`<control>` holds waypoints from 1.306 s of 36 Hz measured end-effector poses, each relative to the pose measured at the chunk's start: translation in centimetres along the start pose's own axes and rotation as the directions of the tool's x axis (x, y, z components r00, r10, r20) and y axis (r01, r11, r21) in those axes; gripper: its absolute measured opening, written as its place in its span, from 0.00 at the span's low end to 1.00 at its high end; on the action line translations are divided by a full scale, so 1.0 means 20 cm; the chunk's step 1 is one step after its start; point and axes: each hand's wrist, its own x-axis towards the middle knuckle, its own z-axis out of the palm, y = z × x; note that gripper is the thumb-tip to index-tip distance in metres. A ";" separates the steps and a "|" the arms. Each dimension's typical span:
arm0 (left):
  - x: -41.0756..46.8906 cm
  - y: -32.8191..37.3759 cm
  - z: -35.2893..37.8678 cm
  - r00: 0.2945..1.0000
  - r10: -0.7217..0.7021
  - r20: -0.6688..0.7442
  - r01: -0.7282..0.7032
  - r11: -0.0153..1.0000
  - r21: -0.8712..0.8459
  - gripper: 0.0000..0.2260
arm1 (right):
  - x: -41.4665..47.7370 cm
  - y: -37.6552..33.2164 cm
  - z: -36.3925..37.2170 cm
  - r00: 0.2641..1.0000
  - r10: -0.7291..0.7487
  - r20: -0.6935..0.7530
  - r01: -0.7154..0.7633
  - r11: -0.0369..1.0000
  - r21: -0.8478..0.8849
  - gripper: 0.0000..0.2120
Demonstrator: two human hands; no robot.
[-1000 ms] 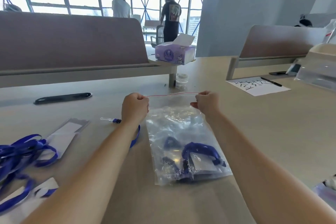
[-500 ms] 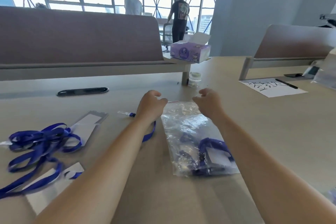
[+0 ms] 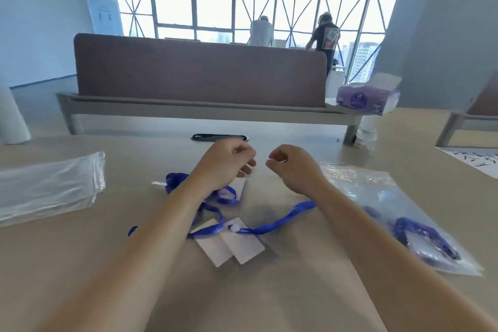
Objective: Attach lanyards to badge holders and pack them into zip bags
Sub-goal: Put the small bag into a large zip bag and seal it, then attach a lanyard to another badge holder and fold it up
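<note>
A sealed-looking zip bag (image 3: 377,197) with blue lanyards and badge holders inside lies on the table to the right of my right forearm. In the middle, loose blue lanyards (image 3: 272,226) lie tangled over two white badge holders (image 3: 237,248). My left hand (image 3: 223,164) hovers above the lanyards with its fingers loosely curled and slightly apart, holding nothing. Close beside it, my right hand (image 3: 293,170) is curled into a loose fist, also holding nothing. Another badge holder is partly hidden under my left hand.
A stack of empty zip bags (image 3: 48,191) lies at the left. A brown divider panel (image 3: 199,75) runs across the back, with a purple tissue box (image 3: 366,100), a small clear jar (image 3: 367,135) and a written sheet (image 3: 479,162) at the right. Two people stand by the far windows.
Both hands let go of the bag's zip edge and moved left over the loose lanyards. The view swung left, so the filled bag now lies at the right.
</note>
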 end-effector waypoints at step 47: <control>-0.09 -0.35 -0.16 0.995 -0.068 -0.070 0.072 0.996 0.056 0.06 | 0.31 -0.16 0.17 0.938 0.103 0.331 -0.099 0.995 -0.029 0.08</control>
